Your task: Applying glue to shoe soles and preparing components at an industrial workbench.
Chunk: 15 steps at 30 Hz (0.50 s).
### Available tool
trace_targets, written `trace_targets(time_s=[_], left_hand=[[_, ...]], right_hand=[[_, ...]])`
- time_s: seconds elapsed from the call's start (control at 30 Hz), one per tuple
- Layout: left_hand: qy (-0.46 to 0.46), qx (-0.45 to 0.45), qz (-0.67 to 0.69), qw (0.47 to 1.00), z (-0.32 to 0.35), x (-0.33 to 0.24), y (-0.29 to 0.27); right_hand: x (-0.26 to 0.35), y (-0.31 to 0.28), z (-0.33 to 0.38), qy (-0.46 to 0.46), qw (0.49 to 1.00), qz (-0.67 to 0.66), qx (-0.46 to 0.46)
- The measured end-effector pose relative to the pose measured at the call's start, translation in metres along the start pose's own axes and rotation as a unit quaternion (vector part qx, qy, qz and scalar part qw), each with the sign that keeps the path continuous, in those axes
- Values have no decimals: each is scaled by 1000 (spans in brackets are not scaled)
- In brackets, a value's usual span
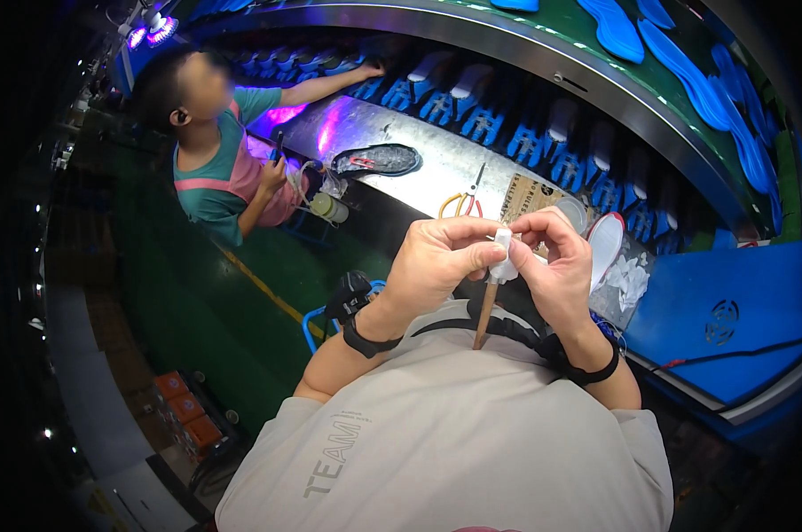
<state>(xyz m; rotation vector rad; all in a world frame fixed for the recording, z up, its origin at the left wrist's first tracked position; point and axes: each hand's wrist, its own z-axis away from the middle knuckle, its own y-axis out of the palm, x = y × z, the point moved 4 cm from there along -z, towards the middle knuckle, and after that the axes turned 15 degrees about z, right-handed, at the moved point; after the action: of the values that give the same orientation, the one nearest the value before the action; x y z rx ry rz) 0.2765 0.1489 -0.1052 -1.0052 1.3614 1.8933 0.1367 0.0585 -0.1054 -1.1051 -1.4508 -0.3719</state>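
Note:
In front of my chest, both hands are raised together around a thin brown wooden-handled stick (484, 317) with a white wrapped head (502, 259). My left hand (438, 257) pinches the white head between thumb and fingers. From the other side, my right hand (556, 264) has its thumb and fingers closed on the same white part. The handle slants down toward my shirt. What the white covering is made of cannot be made out. Just beyond the hands, scissors (465, 202) with orange-yellow handles lie on the metal bench (472, 160).
A black shoe piece (377, 160) rests on the bench. Right of my hands are a white red-edged shoe sole (606, 246), crumpled white paper (630, 280) and brown cardboard (532, 195). Blue racks (481, 126) carry shoes behind. A co-worker (219, 168) reaches toward them at left. A blue panel (720, 310) stands right.

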Motion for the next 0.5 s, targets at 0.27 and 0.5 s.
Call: trace_targets(time_s=[0.27, 0.5], left_hand=[[131, -3, -38, 991, 0, 0, -8], [167, 23, -72, 983, 3, -9, -10]], right_hand=[[14, -1, 12, -7, 998, 38, -56], [14, 10, 17, 9, 998, -26, 64]])
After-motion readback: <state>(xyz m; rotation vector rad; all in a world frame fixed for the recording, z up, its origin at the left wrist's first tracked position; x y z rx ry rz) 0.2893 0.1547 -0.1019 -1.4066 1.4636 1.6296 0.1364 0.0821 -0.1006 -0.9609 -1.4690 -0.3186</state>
